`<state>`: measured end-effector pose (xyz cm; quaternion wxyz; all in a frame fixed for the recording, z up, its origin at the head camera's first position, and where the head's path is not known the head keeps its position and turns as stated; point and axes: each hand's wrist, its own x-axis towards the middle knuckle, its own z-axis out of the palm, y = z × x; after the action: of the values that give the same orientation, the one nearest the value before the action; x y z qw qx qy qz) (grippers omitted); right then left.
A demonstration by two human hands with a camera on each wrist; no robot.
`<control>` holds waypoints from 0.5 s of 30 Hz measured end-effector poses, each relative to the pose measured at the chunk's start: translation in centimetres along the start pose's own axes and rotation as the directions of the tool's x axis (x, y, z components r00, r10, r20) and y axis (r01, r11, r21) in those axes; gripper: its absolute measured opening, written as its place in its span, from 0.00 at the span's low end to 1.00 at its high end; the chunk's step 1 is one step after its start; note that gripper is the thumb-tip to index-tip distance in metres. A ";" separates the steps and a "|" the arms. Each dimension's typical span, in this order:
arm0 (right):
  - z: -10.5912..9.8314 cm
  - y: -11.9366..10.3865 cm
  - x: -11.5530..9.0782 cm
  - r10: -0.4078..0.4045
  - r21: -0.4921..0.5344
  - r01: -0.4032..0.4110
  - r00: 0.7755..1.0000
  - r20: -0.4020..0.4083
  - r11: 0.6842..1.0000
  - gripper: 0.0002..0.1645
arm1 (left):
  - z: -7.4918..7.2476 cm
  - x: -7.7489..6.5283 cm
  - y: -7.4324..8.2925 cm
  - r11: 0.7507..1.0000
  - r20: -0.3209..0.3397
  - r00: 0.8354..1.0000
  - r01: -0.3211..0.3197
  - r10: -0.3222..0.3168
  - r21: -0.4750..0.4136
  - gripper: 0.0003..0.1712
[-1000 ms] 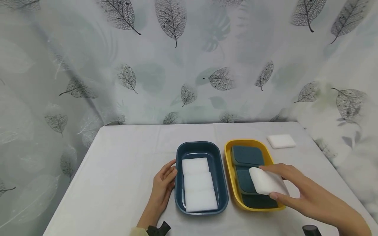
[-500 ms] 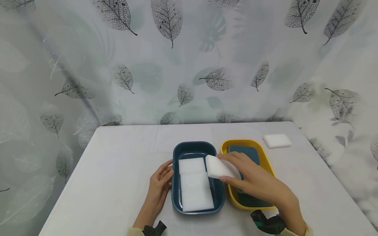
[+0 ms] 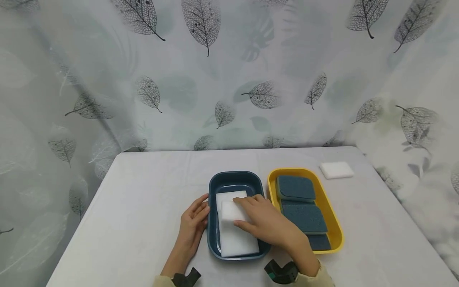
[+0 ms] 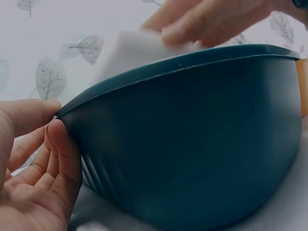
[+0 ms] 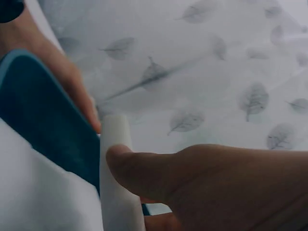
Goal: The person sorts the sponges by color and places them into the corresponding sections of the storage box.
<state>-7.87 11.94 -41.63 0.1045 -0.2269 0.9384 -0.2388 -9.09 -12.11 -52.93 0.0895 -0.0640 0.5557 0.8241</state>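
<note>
My right hand (image 3: 267, 219) holds a white sponge (image 3: 232, 212) between thumb and fingers over the dark blue basin (image 3: 234, 177). On edge in the right wrist view, the held white sponge (image 5: 120, 211) has the thumb on its face. Beneath it in the basin lie overlapping white sponges (image 3: 238, 243), partly hidden by the held one and the hand. My left hand (image 3: 191, 225) is at the basin's left side. In the left wrist view its fingertips (image 4: 60, 132) touch the basin's outer wall (image 4: 183, 139) by the rim.
Right of the blue basin stands a yellow basin (image 3: 337, 227) with overlapping dark green scouring sponges (image 3: 305, 217) inside. Another white sponge (image 3: 336, 170) lies on the white-covered table (image 3: 161, 179) at the back right. A leaf-patterned curtain (image 3: 229, 71) hangs behind the table.
My right hand has carried the white sponge leftward from above the yellow basin to over the white sponges in the blue basin. My left hand stays at the blue basin's side.
</note>
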 end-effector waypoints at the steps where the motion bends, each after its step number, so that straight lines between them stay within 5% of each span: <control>1: 0.4 -0.1 0.3 -0.013 -0.021 0.013 1.000 -0.008 1.000 0.36 | 0.0 0.0 0.0 1.000 0.001 1.000 0.000 0.000 0.001 0.27; 8: 2.9 0.0 1.5 -0.110 -0.228 0.071 0.981 -0.161 0.971 0.35 | -0.1 0.2 0.1 1.000 0.026 1.000 -0.002 0.002 -0.003 0.28; 15: 4.1 -0.3 2.1 -0.090 -0.257 0.029 0.969 -0.229 0.966 0.37 | -0.2 0.0 -0.1 1.000 0.019 1.000 -0.002 0.002 -0.007 0.27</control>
<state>-8.41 9.08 -45.22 -0.0462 -0.2364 0.9594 -0.1467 -9.04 -12.26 -53.09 0.0940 -0.0559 0.5519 0.8267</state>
